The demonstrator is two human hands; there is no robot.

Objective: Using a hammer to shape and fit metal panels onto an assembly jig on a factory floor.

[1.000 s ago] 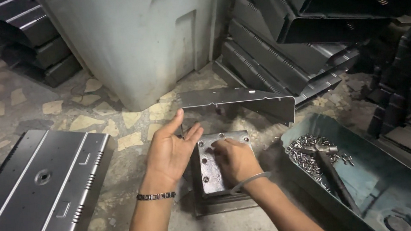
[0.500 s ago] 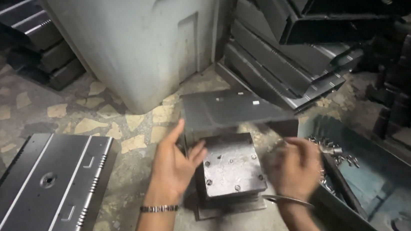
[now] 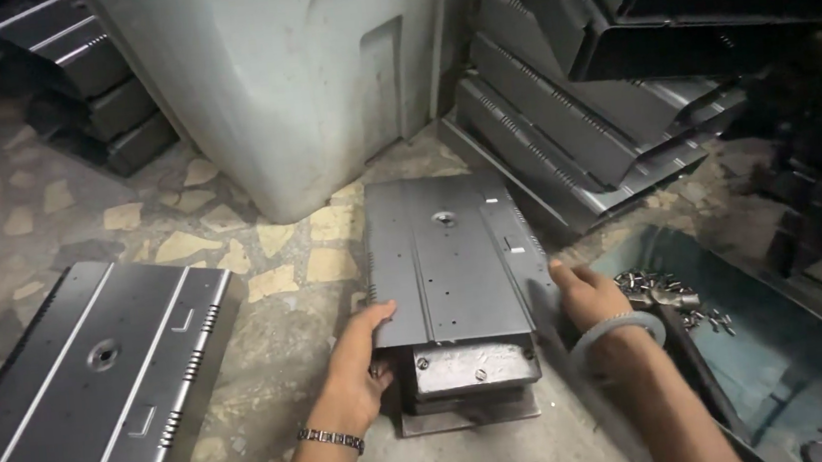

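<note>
The left hand (image 3: pixel 360 351) and right hand (image 3: pixel 586 294) each curl lightly around a side edge of the flat grey perforated sheet-metal panel (image 3: pixel 449 257), which lies atop the blocky steel die (image 3: pixel 470 376). Pinched only at nine and three o'clock, the panel could skew off the die, and its thin edges may cut the fingers.

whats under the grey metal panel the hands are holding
A metal block with screws on its front sits under the panel, on a flat base plate. The block's top is covered by the panel.

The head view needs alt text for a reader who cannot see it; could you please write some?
A person's left hand and right hand grip the two sides of a grey sheet-metal panel lying over a metal block on a stone floor. A similar panel lies left; a blue tray of small metal parts sits right.
</note>
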